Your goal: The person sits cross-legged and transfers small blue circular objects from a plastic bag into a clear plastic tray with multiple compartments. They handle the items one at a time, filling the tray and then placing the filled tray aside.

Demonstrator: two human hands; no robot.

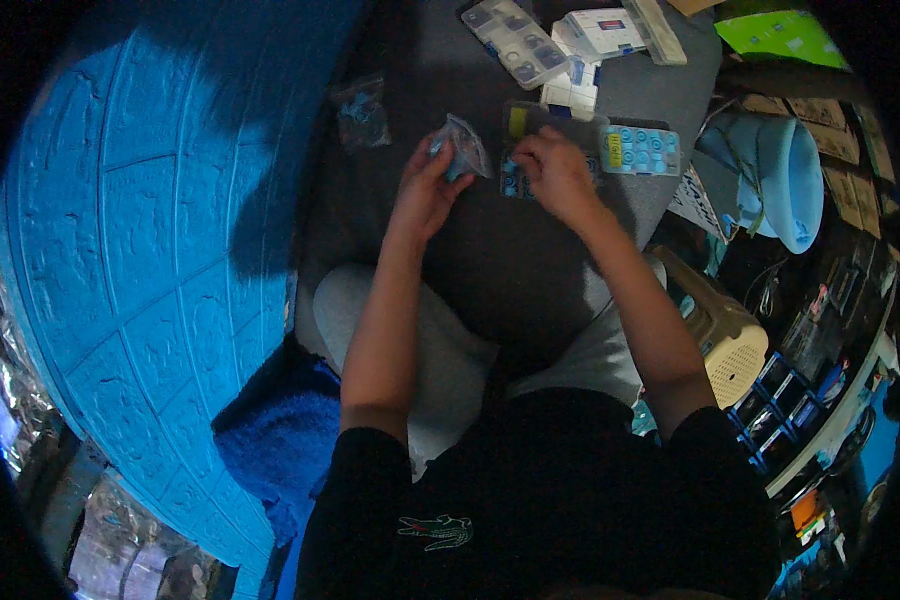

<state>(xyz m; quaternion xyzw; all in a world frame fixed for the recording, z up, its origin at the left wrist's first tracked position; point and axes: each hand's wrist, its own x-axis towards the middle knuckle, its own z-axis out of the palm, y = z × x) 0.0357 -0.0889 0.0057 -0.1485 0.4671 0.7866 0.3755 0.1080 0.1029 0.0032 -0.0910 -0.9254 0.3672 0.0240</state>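
Note:
My left hand point(429, 184) grips a clear plastic bag point(461, 150) whose contents look pale blue. To its right, my right hand point(559, 169) reaches over a compartment box point(511, 184) with small blue ring-like parts and a raised dark lid point(519, 124) bearing a yellow label. Its fingertips are bunched; whether they pinch a small part cannot be seen. Close by on the right lies a second clear compartment box point(656, 154), filled with light blue round parts and marked with a yellow label. Another small clear bag point(364, 116) with blue pieces lies to the left of my left hand.
Across the grey padded surface point(435, 45) lie a clear organizer box point(514, 41) and white boxes point(604, 31). A blue brick-pattern wall panel point(142, 187) rises at left. At right stand a light blue bucket point(791, 180), a beige plastic stool point(739, 360) and blue-edged trays point(784, 397).

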